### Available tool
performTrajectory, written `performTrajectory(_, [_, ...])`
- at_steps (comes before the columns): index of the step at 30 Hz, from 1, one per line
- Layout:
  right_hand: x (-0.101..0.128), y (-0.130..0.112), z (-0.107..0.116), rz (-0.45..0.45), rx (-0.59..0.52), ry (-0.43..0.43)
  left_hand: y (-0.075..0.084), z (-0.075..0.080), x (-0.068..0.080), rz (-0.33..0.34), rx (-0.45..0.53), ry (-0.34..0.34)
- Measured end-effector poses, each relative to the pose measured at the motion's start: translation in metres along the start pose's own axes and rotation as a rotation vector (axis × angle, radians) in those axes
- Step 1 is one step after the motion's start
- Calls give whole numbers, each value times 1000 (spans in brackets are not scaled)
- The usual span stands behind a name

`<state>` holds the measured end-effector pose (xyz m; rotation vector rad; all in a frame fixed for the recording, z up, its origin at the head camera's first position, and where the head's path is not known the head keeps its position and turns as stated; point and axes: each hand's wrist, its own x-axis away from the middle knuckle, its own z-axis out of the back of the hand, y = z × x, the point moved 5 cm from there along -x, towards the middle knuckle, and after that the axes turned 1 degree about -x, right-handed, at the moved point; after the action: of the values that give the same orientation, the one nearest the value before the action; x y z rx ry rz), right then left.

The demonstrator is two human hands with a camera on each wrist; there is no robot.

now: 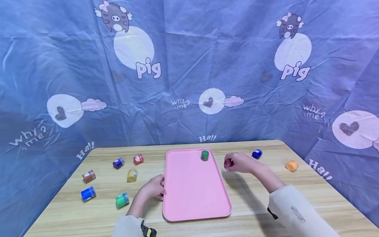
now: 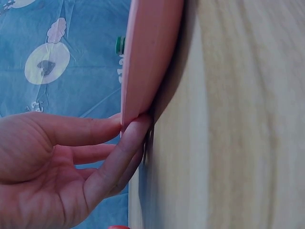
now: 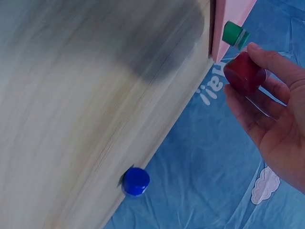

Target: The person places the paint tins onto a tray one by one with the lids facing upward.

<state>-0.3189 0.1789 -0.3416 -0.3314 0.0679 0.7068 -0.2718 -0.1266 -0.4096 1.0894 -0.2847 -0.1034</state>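
A pink tray [image 1: 193, 187] lies on the table, and my left hand [image 1: 154, 187] pinches its left rim between thumb and fingers. In the left wrist view the thumb of that hand [image 2: 62, 167] presses the rim from above while the fingers curl beneath. My right hand [image 1: 241, 162] holds a small dark red paint jar [image 3: 244, 74] just beyond the tray's right edge, above the table. Thumb and fingertips grip the jar by its sides. A green paint jar [image 1: 205, 155] stands upright in the tray's far right corner.
Left of the tray lie several paint jars: purple [image 1: 118, 163], red [image 1: 138, 159], yellow [image 1: 132, 175], brownish red [image 1: 89, 176], blue [image 1: 88, 194] and green [image 1: 122, 200]. On the right are a dark blue jar [image 1: 257, 153] and an orange one [image 1: 291, 165]. A blue curtain [image 1: 183, 72] hangs behind the table.
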Motion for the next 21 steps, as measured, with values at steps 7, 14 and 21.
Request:
performTrajectory(7, [-15,-3,-7,21,-35,28,2,1,1,4,0,1])
performTrajectory(14, [-30,-4,-13,-31,-76,24,3,1,3,11,-1,-2])
performTrajectory(21, [-42,1,-21,-111,-122,22,4,1,2,1,-6,0])
